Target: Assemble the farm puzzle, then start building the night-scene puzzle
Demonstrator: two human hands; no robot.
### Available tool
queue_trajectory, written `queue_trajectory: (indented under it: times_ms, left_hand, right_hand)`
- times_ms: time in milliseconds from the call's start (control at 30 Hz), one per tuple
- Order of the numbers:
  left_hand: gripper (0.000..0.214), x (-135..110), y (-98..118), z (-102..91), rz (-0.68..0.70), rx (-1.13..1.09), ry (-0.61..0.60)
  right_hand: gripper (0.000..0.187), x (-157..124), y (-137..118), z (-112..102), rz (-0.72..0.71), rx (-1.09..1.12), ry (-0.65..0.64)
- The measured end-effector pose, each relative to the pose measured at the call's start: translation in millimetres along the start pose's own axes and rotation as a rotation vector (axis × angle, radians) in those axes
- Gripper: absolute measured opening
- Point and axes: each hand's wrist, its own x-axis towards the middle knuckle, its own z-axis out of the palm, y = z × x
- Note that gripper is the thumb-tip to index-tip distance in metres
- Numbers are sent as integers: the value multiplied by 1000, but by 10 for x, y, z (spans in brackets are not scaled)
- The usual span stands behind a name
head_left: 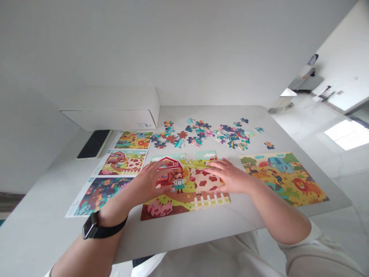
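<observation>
In front of me lies a farm jigsaw puzzle [184, 194] with a red barn, a farmer, a cow and a pig. A gap shows in its top edge, between two sky sections. My left hand [150, 179] rests on its left side over the barn, fingers spread. Over the cow on the right side lies my right hand [227, 175], its fingers also apart. Neither hand shows a piece in its grip. Several loose puzzle pieces [198, 134] are scattered beyond the farm puzzle. The parts beneath my palms are hidden.
An assembled safari puzzle [284, 179] lies at the right. On the left is a reference sheet [98, 169] with three printed pictures, beside a black phone [94, 144]. Behind them stands a white box [115, 115] against the wall. The table's front edge [190, 244] is near my body.
</observation>
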Motion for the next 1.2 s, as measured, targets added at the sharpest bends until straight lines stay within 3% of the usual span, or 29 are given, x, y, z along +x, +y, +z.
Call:
queue_trajectory:
  times_ms: [67, 200, 300, 467, 533, 633, 733, 867, 967, 1200]
  left_hand:
    - [39, 42, 13, -41, -26, -36, 67]
    - [35, 92, 56, -110, -108, -97, 135]
    - [35, 109, 98, -127, -149, -127, 123]
    - [34, 110, 109, -139, -78, -105, 66]
    - [37, 69, 35, -157, -120, -24, 107]
    - [45, -70, -208, -218, -339, 144, 179]
    - [51, -262, -551, -315, -527, 228, 120]
    - [73, -447, -893, -443, -586, 223, 18]
    - [83, -487, -960, -493, -646, 186, -35]
    - [78, -478, -929, -440, -707, 252, -59]
  right_hand:
    - [73, 12, 83, 1, 27, 17, 102]
    - [50, 54, 207, 8, 114, 26, 268]
    - [39, 86, 213, 45, 128, 37, 316]
    - [35, 108, 203, 138, 88, 50, 330]
    - [35, 111, 222, 169, 82, 50, 333]
    - [34, 117, 249, 193, 84, 46, 342]
    - [33, 119, 265, 196, 82, 39, 338]
    - [34, 119, 279, 195, 70, 20, 331]
    - [34, 119, 286, 201, 71, 13, 329]
    - [34, 120, 265, 203, 83, 33, 329]
